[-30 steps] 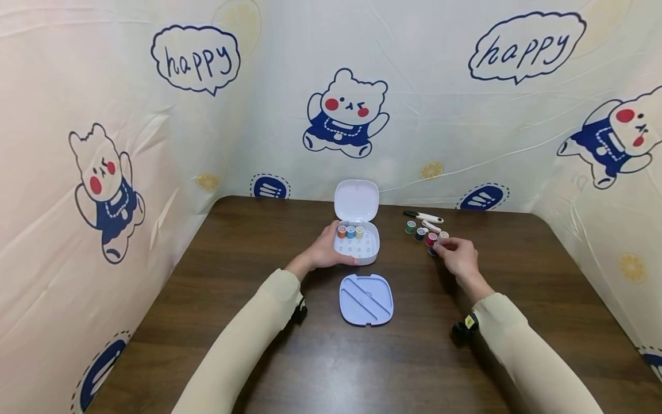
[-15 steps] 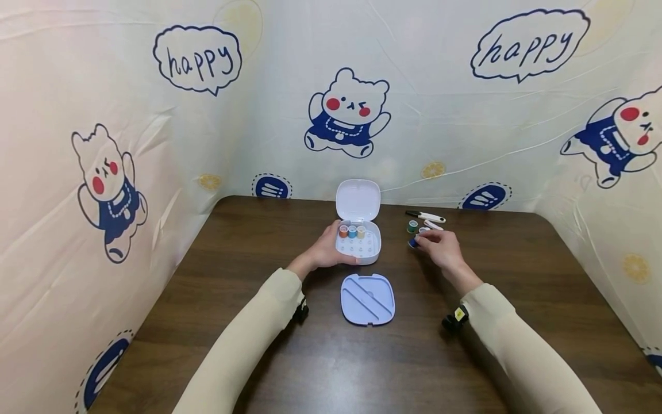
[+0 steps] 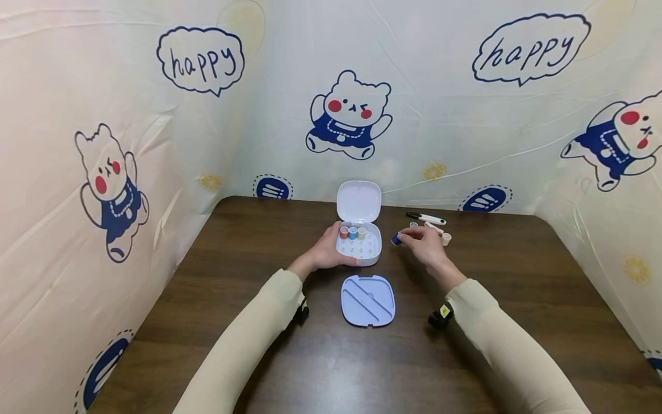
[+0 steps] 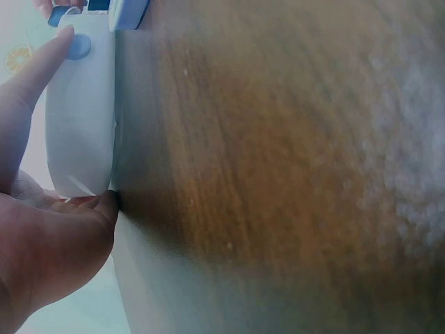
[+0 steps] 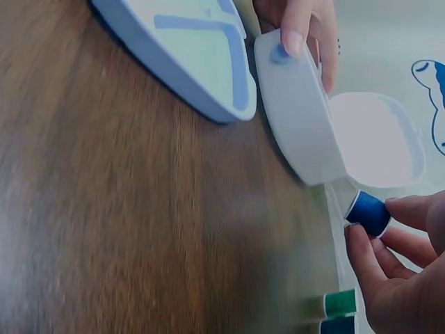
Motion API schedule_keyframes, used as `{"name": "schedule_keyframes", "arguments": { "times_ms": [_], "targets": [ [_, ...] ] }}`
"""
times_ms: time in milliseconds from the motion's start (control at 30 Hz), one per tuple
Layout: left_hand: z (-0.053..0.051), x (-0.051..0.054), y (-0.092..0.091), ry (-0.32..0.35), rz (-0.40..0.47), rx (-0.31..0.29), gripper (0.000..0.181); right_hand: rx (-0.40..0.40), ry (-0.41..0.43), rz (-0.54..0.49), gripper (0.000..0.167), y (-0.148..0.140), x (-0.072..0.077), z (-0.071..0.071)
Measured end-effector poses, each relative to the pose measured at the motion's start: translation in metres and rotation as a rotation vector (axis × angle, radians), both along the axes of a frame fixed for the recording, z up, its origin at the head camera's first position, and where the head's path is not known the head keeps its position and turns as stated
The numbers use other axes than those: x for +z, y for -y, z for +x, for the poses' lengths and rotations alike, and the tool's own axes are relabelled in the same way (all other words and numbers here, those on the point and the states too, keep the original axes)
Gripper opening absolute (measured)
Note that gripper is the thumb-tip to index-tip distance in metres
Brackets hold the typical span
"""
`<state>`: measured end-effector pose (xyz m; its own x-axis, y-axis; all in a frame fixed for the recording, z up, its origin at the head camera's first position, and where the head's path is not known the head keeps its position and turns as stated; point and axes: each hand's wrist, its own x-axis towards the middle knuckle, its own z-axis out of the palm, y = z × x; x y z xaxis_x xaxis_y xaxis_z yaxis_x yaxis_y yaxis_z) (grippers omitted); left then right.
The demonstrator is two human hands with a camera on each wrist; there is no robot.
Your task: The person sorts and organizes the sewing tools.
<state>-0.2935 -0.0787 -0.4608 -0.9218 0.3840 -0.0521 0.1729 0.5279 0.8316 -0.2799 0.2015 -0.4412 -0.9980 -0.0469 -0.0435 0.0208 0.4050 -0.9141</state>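
A white sewing box [image 3: 376,252] stands on the table with its lid [image 3: 359,201] raised. Inside, an orange spool [image 3: 343,232], a light blue spool [image 3: 353,233] and a cream spool [image 3: 361,233] sit on pegs in the back row. My left hand [image 3: 326,252] holds the box from the left, thumb along its front by the round blue button [image 4: 79,46]. Just right of the box, my right hand [image 3: 425,244] pinches a dark blue thread spool [image 5: 369,213] between thumb and fingers, off the table and tilted.
A pale blue divided tray [image 3: 368,300] lies in front of the box. Behind my right hand are a black-and-white tool [image 3: 426,218], a slim pinkish item [image 3: 433,227] and a pale spool [image 3: 446,239]. The right wrist view shows a green spool [image 5: 340,303] and another dark spool [image 5: 338,325].
My right hand has lifted the dark blue spool from the group of spools and carried it left towards the box. My left hand stays on the box.
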Motion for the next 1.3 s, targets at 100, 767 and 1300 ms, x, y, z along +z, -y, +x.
{"name": "schedule_keyframes", "arguments": {
  "times_ms": [100, 767, 1300],
  "targets": [
    [0.001, 0.000, 0.000, 0.003, 0.004, -0.001, 0.111, 0.007, 0.005, -0.008, 0.032, 0.006, -0.001, -0.001],
    [0.000, -0.003, 0.002, 0.024, 0.016, -0.017, 0.115, 0.073, -0.145, 0.156, 0.025, 0.051, 0.006, -0.012],
    [-0.002, -0.002, 0.002, -0.014, 0.070, -0.055, 0.107, 0.165, -0.249, 0.487, 0.027, 0.072, 0.009, -0.023]
  ]
}}
